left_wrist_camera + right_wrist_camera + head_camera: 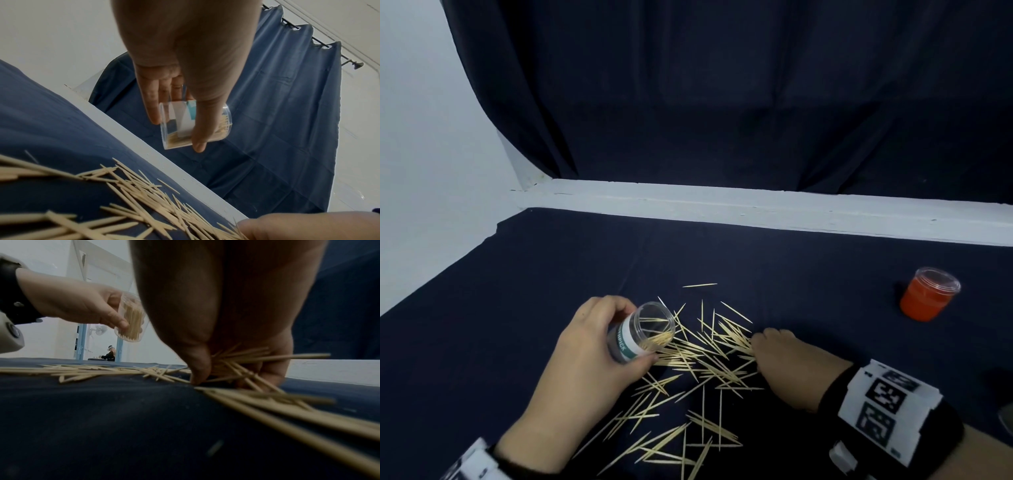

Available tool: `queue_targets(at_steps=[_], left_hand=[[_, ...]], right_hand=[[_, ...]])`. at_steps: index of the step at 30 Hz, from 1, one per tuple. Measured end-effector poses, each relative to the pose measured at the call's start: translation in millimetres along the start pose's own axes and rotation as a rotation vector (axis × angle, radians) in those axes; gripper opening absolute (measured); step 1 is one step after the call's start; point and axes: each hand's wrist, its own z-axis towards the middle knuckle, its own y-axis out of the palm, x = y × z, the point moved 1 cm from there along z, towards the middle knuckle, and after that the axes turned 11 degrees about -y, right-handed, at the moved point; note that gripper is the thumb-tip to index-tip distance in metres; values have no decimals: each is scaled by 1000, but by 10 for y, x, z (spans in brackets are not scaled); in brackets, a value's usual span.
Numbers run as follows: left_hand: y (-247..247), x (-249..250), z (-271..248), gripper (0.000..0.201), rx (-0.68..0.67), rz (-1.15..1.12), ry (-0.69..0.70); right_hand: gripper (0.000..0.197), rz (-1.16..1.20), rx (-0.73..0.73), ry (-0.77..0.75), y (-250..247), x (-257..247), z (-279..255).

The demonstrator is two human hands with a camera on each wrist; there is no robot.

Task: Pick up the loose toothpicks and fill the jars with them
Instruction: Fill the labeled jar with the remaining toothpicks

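Observation:
My left hand [599, 342] grips a clear plastic jar [645, 330] with a white and teal label, tilted with its open mouth toward the pile and several toothpicks inside. In the left wrist view the jar [195, 125] sits between my thumb and fingers. Loose toothpicks [698, 373] lie scattered over the dark blue cloth in front of me. My right hand [780, 356] is down on the right side of the pile. In the right wrist view its thumb and fingers pinch a bunch of toothpicks [244, 363] against the cloth.
A red jar [928, 294] with a clear lid stands upright at the right of the table. A white ledge [756, 209] runs along the table's far edge under a dark curtain. A seated person [110, 353] is far off in the background.

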Motion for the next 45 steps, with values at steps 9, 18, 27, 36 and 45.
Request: queue_targets(at_steps=[9,18,27,36,45], left_hand=[[45,36,17,50,-88,77,-33],[91,101,12,50,-140,105,-27],[109,162,0,50,-159,114,-15],[165,171,2,49,-171,115,30],[163,140,14,47,-148,44,23]], right_hand=[[8,191,113,-46,-150,82,-128],[33,279,392,-262,-480,-238,-228],[20,-69,335,-283,-562,-493,-197],[27,-109,364,-257,-694,-699,-36],[21,563,376,-281,-917,-521,12]])
